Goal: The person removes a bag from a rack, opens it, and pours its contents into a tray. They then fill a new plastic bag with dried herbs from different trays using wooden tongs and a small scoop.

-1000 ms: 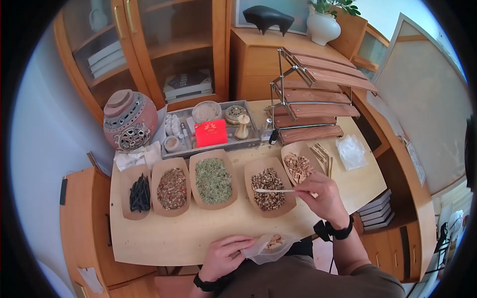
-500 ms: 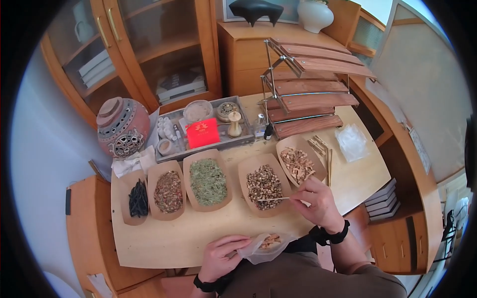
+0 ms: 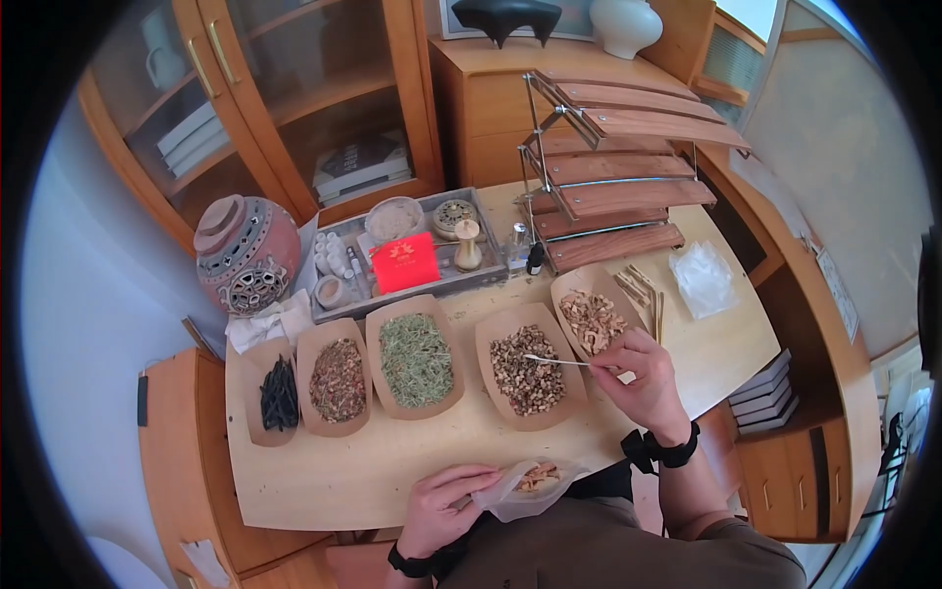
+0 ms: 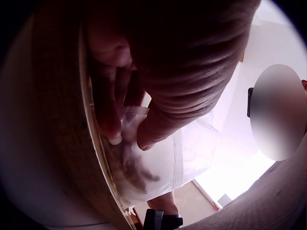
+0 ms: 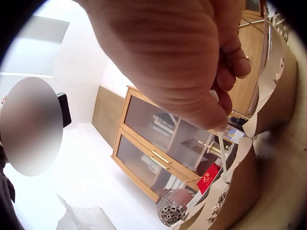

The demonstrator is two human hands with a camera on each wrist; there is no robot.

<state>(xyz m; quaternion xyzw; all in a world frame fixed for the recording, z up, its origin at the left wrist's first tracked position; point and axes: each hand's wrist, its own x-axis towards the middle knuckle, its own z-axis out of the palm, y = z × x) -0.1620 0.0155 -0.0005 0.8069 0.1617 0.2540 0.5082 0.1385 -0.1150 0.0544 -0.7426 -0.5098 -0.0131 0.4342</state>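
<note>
My right hand (image 3: 640, 381) pinches a slender white spoon (image 3: 559, 360) by its handle. The spoon's small rounded end lies over the paper tray (image 3: 481, 339) of dark-and-pale chopped dried herb (image 3: 530, 378). In the right wrist view the spoon (image 5: 222, 151) points down from the fingertips to that tray's rim. At the table's near edge my left hand (image 3: 444, 506) pinches a translucent plastic bag (image 3: 510, 503) between thumb and fingers. Pale brown dried slices (image 3: 538, 477) show inside it. In the left wrist view the bag (image 4: 165, 165) hangs below the thumb, its contents blurred.
Other paper trays hold black strips (image 3: 279, 393), reddish-brown bits (image 3: 339, 381), green cut herb (image 3: 416, 360) and pale slices (image 3: 592, 321). Behind them stand a grey tray (image 3: 461, 282) with a red card (image 3: 405, 263), a patterned jar (image 3: 247, 250) and a folding wooden rack (image 3: 628, 187). Clear plastic bags (image 3: 703, 280) lie right.
The spoon's end dipped toward the near side of the chopped herb, then rose back and away from me. My left hand keeps its grip on the bag. The head view shifted slightly.
</note>
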